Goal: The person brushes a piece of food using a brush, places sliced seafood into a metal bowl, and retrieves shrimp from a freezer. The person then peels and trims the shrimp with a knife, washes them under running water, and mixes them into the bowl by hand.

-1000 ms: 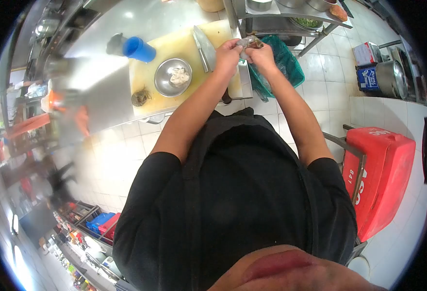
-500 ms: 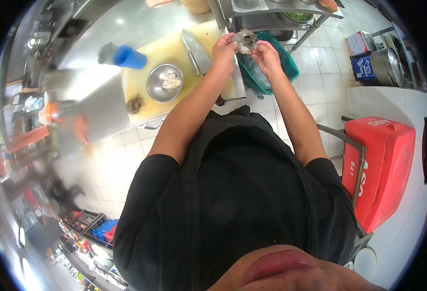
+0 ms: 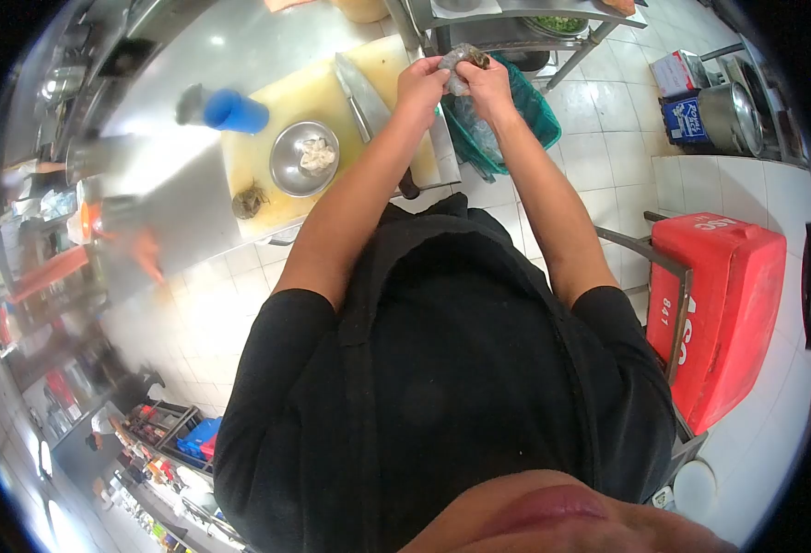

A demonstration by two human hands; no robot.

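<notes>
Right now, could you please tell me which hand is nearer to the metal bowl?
Left. The left hand is up and to the right of the metal bowl in view; the right hand is farther right, beyond the left.

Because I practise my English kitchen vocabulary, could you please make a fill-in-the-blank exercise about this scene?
The metal bowl sits on a yellow ____.
Near the right hand, the bin is coloured ____.
The red box shows the number ____.

Missing words: cutting board; green; 841.
</notes>
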